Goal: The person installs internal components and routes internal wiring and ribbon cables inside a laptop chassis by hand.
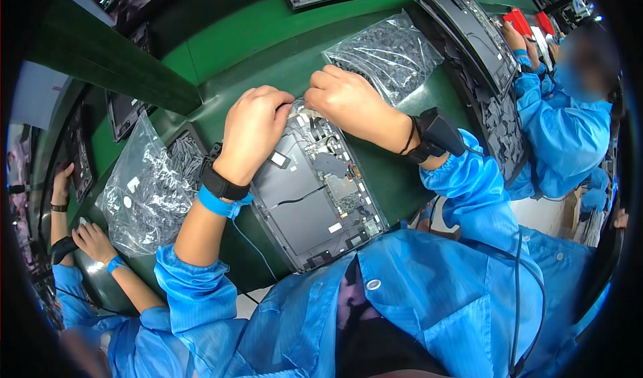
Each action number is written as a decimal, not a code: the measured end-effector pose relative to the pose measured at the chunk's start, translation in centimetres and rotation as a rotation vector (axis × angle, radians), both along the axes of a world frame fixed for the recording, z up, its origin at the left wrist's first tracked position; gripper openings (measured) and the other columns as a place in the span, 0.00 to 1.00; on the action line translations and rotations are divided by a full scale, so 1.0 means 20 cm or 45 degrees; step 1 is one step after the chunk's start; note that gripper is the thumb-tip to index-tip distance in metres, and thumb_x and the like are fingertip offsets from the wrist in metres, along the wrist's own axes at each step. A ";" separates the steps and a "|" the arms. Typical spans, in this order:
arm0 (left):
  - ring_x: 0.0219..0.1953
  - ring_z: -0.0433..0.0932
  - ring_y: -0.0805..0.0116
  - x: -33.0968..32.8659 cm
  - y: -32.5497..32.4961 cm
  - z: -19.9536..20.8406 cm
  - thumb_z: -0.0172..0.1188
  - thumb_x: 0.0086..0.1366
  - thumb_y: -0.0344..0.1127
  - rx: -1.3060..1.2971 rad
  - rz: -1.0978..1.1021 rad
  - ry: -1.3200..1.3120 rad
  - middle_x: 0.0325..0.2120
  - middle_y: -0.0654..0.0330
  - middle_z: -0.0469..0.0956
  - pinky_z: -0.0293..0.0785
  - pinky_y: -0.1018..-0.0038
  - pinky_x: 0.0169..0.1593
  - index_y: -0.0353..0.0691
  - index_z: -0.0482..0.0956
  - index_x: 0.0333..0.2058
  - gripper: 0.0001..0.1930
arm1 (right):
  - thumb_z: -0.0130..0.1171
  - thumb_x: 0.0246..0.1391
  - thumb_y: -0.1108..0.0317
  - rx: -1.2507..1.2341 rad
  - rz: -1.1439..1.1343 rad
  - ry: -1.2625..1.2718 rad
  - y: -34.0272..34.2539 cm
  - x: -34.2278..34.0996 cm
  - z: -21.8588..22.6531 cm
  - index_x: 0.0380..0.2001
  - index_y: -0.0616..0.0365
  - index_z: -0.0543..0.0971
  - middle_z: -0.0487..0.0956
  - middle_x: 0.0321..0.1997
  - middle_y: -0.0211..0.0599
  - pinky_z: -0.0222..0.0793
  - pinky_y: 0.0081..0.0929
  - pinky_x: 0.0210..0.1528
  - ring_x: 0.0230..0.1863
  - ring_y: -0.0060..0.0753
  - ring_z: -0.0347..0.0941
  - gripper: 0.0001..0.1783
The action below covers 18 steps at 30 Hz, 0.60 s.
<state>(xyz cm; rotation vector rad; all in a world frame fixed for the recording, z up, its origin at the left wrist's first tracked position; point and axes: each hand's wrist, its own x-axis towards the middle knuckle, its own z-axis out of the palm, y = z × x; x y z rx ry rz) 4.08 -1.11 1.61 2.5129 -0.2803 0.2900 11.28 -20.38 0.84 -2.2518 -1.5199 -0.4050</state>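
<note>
The left hand (253,129) is curled into a loose fist, fingers drawn together, with its fingertips pressed down on the upper corner of an opened laptop chassis (315,194). Whether anything small is pinched between the fingers cannot be made out. Just to its right, the right hand (347,100) is likewise curled, fingers bunched and bearing on the same top edge of the chassis, the two hands nearly touching above the exposed boards and fan. The chassis lies tilted on the green counter (254,29), directly beneath and below both hands, its dark battery panels toward the person's body.

Each wrist carries a dark strap; the left also has a blue wrist band (218,204) with a thin cord trailing down.

To the left of the left hand lies a clear plastic bag (144,190) holding many small dark parts. Above and to the right of the right hand, a second clear bag (388,53) is filled with similar small dark pieces.

Farther right of the right hand, a stack of dark laptop shells (469,36) leans on the counter, with loose dark pieces heaped below it. A co-worker in a blue smock (562,137) stands beyond that. Far to the left, another person's hand (94,240) rests near the counter edge.
</note>
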 end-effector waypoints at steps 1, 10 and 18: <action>0.37 0.79 0.52 0.00 0.00 -0.01 0.61 0.57 0.28 0.036 -0.017 -0.030 0.32 0.54 0.81 0.74 0.63 0.43 0.36 0.83 0.34 0.06 | 0.65 0.42 0.70 -0.003 -0.006 -0.008 0.01 0.00 0.00 0.22 0.57 0.77 0.71 0.28 0.34 0.72 0.31 0.37 0.35 0.38 0.70 0.06; 0.33 0.76 0.56 0.01 -0.02 -0.04 0.63 0.54 0.30 0.195 -0.033 -0.202 0.26 0.58 0.77 0.74 0.62 0.39 0.37 0.80 0.25 0.03 | 0.61 0.41 0.73 -0.025 -0.086 -0.001 0.07 0.02 0.05 0.23 0.59 0.78 0.75 0.29 0.39 0.75 0.36 0.36 0.37 0.41 0.75 0.03; 0.33 0.77 0.54 0.01 -0.03 -0.06 0.64 0.53 0.28 0.244 -0.058 -0.242 0.26 0.56 0.78 0.74 0.61 0.39 0.35 0.81 0.27 0.03 | 0.62 0.42 0.71 -0.153 0.184 0.075 0.04 0.13 0.02 0.21 0.58 0.75 0.74 0.25 0.36 0.74 0.36 0.37 0.33 0.41 0.75 0.06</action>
